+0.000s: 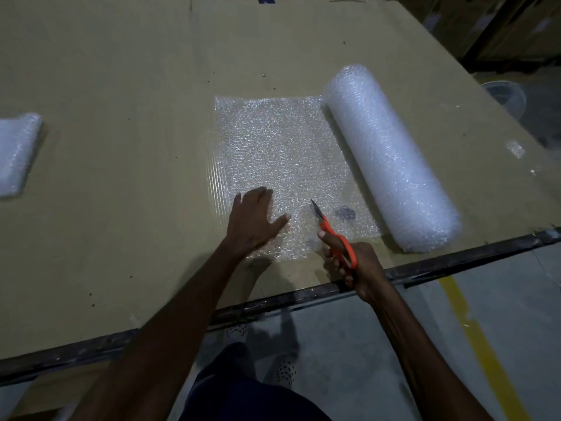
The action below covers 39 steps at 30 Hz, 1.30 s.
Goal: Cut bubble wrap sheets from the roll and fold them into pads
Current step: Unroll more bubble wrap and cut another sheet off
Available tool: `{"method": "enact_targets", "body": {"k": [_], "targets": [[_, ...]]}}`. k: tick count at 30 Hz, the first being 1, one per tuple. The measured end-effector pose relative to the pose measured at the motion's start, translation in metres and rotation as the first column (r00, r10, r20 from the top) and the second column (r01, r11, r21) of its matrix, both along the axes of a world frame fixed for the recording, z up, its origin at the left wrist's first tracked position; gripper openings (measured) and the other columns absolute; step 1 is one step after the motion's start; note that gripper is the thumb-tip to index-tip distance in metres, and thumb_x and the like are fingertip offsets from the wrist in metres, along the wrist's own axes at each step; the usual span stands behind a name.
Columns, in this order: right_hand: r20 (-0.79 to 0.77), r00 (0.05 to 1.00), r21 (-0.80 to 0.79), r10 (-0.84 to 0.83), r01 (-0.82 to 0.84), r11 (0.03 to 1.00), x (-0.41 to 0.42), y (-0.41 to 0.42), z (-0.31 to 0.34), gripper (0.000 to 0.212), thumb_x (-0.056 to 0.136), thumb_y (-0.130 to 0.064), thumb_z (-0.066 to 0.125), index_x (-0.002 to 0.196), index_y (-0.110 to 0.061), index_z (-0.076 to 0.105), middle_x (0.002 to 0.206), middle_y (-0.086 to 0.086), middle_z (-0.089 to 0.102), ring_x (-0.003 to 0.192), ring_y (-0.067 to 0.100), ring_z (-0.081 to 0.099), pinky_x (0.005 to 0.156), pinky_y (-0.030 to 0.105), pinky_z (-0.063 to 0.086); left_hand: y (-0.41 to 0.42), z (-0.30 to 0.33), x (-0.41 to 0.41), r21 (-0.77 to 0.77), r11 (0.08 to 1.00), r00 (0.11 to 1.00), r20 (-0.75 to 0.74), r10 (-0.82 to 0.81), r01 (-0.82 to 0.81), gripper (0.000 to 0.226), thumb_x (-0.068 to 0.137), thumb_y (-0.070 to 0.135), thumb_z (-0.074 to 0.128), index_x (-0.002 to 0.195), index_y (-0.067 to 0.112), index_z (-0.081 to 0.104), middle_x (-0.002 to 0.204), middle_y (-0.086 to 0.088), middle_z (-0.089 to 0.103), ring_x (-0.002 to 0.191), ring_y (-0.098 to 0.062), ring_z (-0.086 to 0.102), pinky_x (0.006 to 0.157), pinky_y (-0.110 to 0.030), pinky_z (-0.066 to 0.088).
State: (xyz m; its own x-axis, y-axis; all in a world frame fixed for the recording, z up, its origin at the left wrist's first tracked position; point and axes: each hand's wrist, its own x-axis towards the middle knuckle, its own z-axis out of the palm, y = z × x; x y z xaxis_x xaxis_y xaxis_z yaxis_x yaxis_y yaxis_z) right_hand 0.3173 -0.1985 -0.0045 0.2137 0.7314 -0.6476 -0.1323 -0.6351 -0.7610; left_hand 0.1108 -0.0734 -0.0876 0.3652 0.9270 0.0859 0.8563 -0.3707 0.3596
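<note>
Head view: left hand (255,221) lies flat, fingers spread, on the unrolled bubble wrap sheet (282,159) at frame centre; right hand (355,268) grips orange scissors (332,235), blades on the sheet. Roll (391,156) lies right on the bench (121,117); folded pad (15,153) at left edge. No writing legible.

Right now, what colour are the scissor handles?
Orange, on the scissors in the right hand; the head view shows it.
</note>
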Motion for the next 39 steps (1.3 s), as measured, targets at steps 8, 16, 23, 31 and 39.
{"method": "enact_targets", "body": {"k": [8,16,23,31,39], "targets": [[-0.017,1.0,-0.019,-0.015,0.014,1.0,-0.002,0.019,0.005,0.04,0.075,-0.037,0.089,0.07,-0.009,0.06,0.053,0.006,0.046,0.037,0.012,0.035,0.037,0.016,0.022,0.041,-0.012,-0.002,-0.022,1.0,0.998,-0.063,-0.02,0.019,0.093,0.095,0.072,0.012,0.158,0.004,0.016,0.167,-0.014,0.008,0.155,-0.027,0.003,0.123,-0.052,0.001],[-0.063,0.997,-0.001,-0.046,0.046,0.999,-0.003,0.012,-0.002,0.038,0.075,-0.031,0.089,0.076,-0.002,0.064,0.055,0.009,0.046,0.038,0.013,0.034,0.036,0.017,0.022,0.04,-0.017,-0.003,-0.021,1.0,0.997,-0.072,-0.018,0.016,0.089,0.098,0.069,0.014,0.159,0.004,0.013,0.167,-0.013,0.007,0.155,-0.025,0.004,0.123,-0.049,0.001],[-0.024,0.999,-0.004,-0.041,0.041,0.999,-0.003,0.021,0.001,0.045,0.075,-0.031,0.09,0.054,-0.012,0.055,0.049,0.008,0.045,0.034,0.014,0.034,0.039,0.018,0.02,0.04,-0.017,-0.003,-0.034,0.999,0.998,-0.062,-0.017,0.015,0.089,0.097,0.07,0.012,0.159,0.005,0.011,0.168,-0.011,0.005,0.155,-0.023,0.001,0.125,-0.049,0.001],[0.039,0.999,-0.025,-0.021,0.022,0.999,-0.008,0.03,0.011,0.041,0.075,-0.039,0.088,0.07,-0.009,0.062,0.051,0.005,0.05,0.036,0.012,0.037,0.038,0.018,0.023,0.04,-0.017,-0.004,-0.043,0.999,0.997,-0.074,-0.019,0.016,0.09,0.097,0.07,0.012,0.16,0.006,0.009,0.168,-0.01,0.002,0.155,-0.022,-0.001,0.125,-0.048,0.0],[0.023,0.999,-0.013,-0.041,0.041,0.999,-0.005,0.031,0.005,0.042,0.073,-0.032,0.091,0.064,-0.005,0.06,0.054,0.013,0.048,0.038,0.016,0.038,0.041,0.02,0.024,0.049,-0.009,-0.007,-0.015,1.0,0.998,-0.055,-0.021,0.021,0.093,0.093,0.072,0.023,0.157,0.004,0.022,0.163,-0.015,0.023,0.15,-0.03,0.023,0.121,-0.052,0.018]]}}
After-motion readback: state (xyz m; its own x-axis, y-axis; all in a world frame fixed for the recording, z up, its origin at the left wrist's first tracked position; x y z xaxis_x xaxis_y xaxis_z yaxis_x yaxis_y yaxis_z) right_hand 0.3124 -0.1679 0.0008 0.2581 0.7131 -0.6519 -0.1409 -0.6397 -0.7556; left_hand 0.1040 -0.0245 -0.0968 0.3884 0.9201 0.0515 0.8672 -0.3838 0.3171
